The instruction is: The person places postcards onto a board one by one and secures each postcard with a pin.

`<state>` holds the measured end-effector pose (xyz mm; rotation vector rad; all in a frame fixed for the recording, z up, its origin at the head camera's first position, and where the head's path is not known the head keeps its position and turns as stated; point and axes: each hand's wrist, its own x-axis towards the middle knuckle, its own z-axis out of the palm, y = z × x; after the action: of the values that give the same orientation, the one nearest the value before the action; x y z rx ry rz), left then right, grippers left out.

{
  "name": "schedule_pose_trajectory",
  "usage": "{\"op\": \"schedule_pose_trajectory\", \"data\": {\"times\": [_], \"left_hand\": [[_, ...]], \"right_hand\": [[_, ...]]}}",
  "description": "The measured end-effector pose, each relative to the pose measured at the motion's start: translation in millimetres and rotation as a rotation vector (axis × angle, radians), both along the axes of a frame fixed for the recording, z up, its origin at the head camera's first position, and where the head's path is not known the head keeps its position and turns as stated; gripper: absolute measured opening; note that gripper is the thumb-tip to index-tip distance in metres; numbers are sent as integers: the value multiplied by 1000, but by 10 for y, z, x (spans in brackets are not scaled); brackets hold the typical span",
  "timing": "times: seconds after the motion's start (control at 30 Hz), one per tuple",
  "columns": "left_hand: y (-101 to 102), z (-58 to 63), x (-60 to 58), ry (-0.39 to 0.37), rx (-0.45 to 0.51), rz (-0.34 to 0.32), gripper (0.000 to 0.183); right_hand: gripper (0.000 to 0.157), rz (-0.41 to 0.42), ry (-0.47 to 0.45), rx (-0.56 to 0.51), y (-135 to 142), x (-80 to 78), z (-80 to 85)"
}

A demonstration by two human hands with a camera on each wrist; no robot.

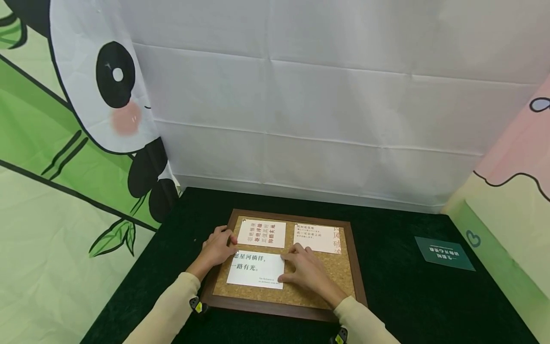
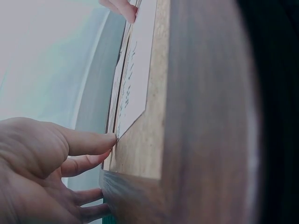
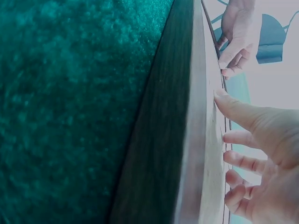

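A white card with dark green lettering (image 1: 254, 272) lies on the lower left of a wood-framed cork board (image 1: 311, 286). At its upper left corner my left hand (image 1: 216, 248) has thumb and forefinger close together, pinching there; whether a small pin sits between them is hidden. In the left wrist view the thumb (image 2: 91, 143) meets the card's corner. My right hand (image 1: 307, 270) rests on the card's right edge, fingers spread, thumb near the lower corner. Above lie a card with red and grey lettering (image 1: 261, 234) and another card (image 1: 317, 239), each with a small dot at a top corner.
The board lies on a dark green cloth (image 1: 395, 286). To the right, apart from the board, is a teal card with white lettering (image 1: 445, 253). A white cloth (image 1: 322, 119) hangs behind, with printed cartoon cloths at both sides.
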<state>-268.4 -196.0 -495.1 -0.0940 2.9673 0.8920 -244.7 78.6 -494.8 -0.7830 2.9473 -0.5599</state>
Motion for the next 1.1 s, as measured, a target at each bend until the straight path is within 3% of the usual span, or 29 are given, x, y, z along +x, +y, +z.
{"op": "schedule_pose_trajectory", "data": {"times": [0.17,0.27,0.43,0.6,0.7,0.8,0.93,1.1], "left_hand": [[19,24,7,-11,2,6,14],[26,35,9,-13,1,8,14],[32,64,-3,-12,2,7,14],[25,94,-15,-18,5,12,16],[14,86,-27,-26,-3,10,16],[5,72,-37,-33,-7,9,16],[1,60,-47,-38,-3,10,16],[-1,50,-58,-38,-1,8,16]], "right_hand": [[59,12,-24,-34,53,-20,1],[50,-37,-43,-113,161,-62,31],[39,-284,15,-232,645,-259,137],[40,-557,45,-194,1459,-514,211],[44,-694,12,-153,1955,-587,230],[52,-782,-42,-119,2394,-580,230],[69,-821,-97,-82,2848,-504,199],[91,-892,-154,-10,3139,-426,105]]}}
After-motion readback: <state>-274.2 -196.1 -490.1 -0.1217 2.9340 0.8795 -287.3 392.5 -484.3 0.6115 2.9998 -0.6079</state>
